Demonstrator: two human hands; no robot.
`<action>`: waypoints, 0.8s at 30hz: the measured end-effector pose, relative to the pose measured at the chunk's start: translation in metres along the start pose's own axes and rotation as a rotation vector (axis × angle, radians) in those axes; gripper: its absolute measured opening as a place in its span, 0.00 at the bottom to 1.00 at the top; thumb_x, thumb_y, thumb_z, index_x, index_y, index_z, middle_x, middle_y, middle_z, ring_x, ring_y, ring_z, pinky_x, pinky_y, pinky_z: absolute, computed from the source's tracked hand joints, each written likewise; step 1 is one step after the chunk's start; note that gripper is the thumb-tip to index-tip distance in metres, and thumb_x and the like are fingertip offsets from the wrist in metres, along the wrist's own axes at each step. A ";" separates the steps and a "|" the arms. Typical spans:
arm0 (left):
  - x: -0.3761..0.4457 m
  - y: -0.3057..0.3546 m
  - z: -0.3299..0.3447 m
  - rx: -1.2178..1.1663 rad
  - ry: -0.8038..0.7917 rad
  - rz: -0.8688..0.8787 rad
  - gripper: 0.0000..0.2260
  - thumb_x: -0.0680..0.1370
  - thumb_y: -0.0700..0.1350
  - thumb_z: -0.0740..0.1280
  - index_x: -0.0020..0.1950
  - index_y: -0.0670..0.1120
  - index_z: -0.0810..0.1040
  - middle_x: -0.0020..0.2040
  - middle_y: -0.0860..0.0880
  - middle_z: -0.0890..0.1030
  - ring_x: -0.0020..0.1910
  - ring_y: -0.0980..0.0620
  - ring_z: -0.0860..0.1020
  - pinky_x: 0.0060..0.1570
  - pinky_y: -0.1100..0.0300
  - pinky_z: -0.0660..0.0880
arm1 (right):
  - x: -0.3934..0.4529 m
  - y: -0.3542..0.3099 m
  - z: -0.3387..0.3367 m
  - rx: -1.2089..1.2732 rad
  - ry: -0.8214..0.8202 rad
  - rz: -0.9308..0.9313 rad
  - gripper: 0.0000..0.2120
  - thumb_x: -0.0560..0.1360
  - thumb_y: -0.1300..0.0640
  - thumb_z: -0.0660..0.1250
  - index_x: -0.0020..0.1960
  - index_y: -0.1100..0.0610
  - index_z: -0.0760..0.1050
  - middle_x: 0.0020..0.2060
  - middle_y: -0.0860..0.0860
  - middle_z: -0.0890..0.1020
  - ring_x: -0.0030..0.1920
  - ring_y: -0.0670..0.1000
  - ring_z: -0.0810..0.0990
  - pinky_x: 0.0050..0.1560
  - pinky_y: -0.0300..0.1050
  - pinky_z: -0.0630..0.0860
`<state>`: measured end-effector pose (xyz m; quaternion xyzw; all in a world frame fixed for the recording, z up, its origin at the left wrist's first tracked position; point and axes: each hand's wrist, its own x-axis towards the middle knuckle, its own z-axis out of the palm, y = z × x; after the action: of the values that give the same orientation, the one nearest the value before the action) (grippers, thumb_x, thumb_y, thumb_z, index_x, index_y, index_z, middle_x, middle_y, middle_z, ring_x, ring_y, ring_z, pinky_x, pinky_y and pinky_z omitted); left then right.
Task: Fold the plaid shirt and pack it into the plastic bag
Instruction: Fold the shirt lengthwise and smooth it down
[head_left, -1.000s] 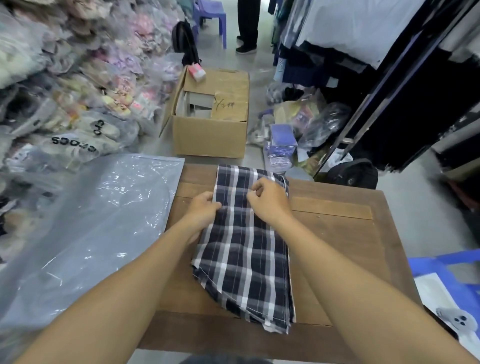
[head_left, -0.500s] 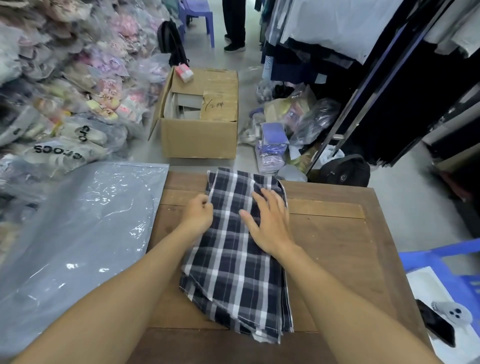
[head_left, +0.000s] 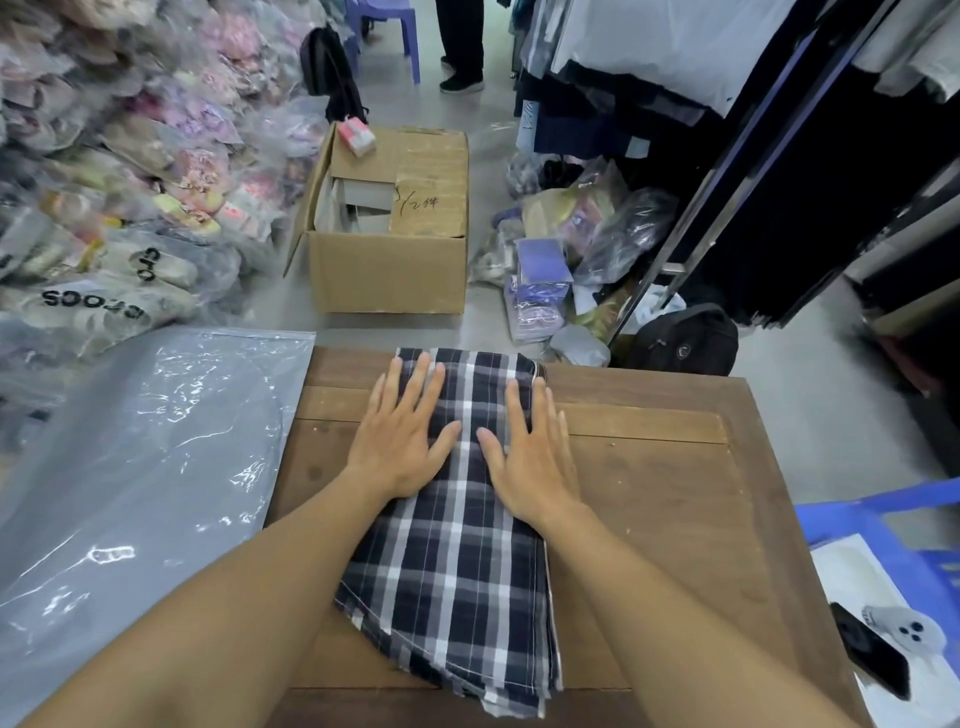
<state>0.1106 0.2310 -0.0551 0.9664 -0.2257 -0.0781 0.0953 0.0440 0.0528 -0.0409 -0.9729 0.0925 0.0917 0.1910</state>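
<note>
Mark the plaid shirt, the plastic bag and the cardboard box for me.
plaid shirt (head_left: 457, 587): head view, near folded half.
plastic bag (head_left: 145, 467): head view, flat middle.
cardboard box (head_left: 389, 273): head view, front wall.

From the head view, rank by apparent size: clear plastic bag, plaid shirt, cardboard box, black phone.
1. Clear plastic bag, nearest, so possibly flattered.
2. Folded navy-and-white plaid shirt.
3. Brown cardboard box, farther off, so unsure against the shirt.
4. Black phone.

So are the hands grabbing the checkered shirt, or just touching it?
Just touching. Nothing is gripped: the left hand and right hand lie flat, fingers straight, pressing on the far half of the plaid shirt.
</note>
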 end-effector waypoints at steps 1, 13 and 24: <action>0.000 -0.002 0.004 -0.015 0.001 0.004 0.34 0.81 0.65 0.45 0.81 0.49 0.39 0.82 0.50 0.37 0.80 0.45 0.34 0.79 0.46 0.41 | 0.000 0.000 0.002 -0.024 -0.019 -0.007 0.34 0.83 0.37 0.44 0.82 0.50 0.36 0.81 0.55 0.35 0.80 0.52 0.32 0.80 0.54 0.36; 0.001 -0.002 0.007 -0.001 -0.012 -0.007 0.35 0.81 0.65 0.44 0.81 0.50 0.36 0.81 0.50 0.34 0.79 0.46 0.31 0.79 0.44 0.40 | 0.074 0.005 -0.066 0.203 -0.115 0.043 0.23 0.79 0.57 0.57 0.74 0.48 0.66 0.68 0.51 0.75 0.72 0.54 0.60 0.71 0.55 0.56; 0.005 -0.002 0.008 0.024 -0.036 -0.018 0.35 0.80 0.66 0.42 0.80 0.51 0.34 0.81 0.51 0.34 0.79 0.45 0.31 0.77 0.41 0.38 | 0.098 0.019 -0.062 -0.055 -0.053 0.071 0.16 0.83 0.45 0.58 0.67 0.51 0.72 0.65 0.53 0.76 0.67 0.58 0.64 0.66 0.55 0.64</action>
<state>0.1139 0.2295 -0.0641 0.9678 -0.2198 -0.0937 0.0789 0.1435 -0.0029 -0.0123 -0.9711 0.1193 0.1269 0.1634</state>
